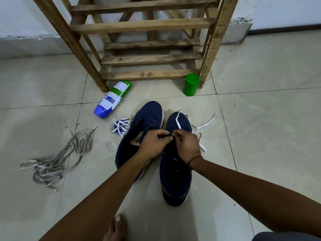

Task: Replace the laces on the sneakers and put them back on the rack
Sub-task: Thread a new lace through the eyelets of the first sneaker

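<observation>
Two navy sneakers stand side by side on the tiled floor at the centre of the frame, toes pointing up toward the wooden rack (151, 26) that fills the top middle. The left sneaker (147, 119) has no lace and its opening gapes. The right sneaker (175, 180) sits just beside it, slightly lower in the frame. Both hands meet over the front of the right sneaker's opening. The left hand (152, 145) reaches across the left sneaker with fingers curled, thumb and forefinger pinching a small dark bit at the edge of that opening. The right hand (188, 146), a red thread round its wrist, is also curled tight, its fingertips pinching at the same spot, where the white lace (178, 121) leads in. Exactly what lies between the fingertips is too small to tell. That lace loops up over the right sneaker's toe and trails off to the right on the tiles. A second white lace (119, 126) lies bunched against the left sneaker's left side. A heap of grey laces (57, 159) sprawls at the lower left, well apart from the shoes. A blue and green bottle (112, 100) lies on its side near the rack's left leg, and a green jar (191, 84) stands upright by the right leg. A bare foot (115, 228) shows at the bottom edge.
</observation>
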